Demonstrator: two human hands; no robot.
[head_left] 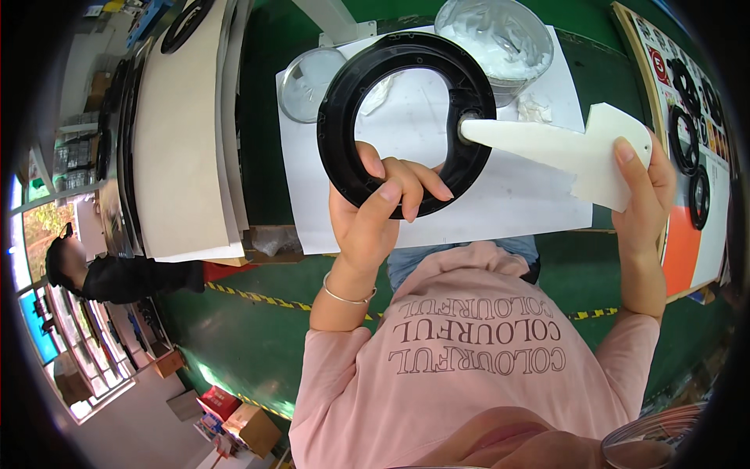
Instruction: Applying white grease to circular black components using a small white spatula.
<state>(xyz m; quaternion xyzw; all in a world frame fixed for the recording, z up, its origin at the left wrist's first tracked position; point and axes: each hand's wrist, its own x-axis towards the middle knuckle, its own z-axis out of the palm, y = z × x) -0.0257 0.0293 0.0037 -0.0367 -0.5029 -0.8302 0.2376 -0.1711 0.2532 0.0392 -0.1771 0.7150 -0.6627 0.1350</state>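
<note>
My left hand [371, 207] is closed around the near edge of a black plastic ring [341, 109], its fingers curled through the opening. The ring is held up above a white paper sheet. My right hand [647, 184] pinches the wide end of a white flat spatula [539, 144] between thumb and fingers. Its narrow end reaches left and touches the right side of the ring, at a small round fitting [466, 127]. Just beyond the ring stands a clear tub [512, 90] with thick white paste [500, 39] inside.
A round clear lid [301, 86] lies on the white sheet [312, 211], left of the ring. Crumpled tissue [534, 109] sits near the tub. Tall pale boards [183, 141] stand at the left, and a display board [678, 117] with black rings is at the right. A person in black [133, 277] is further left.
</note>
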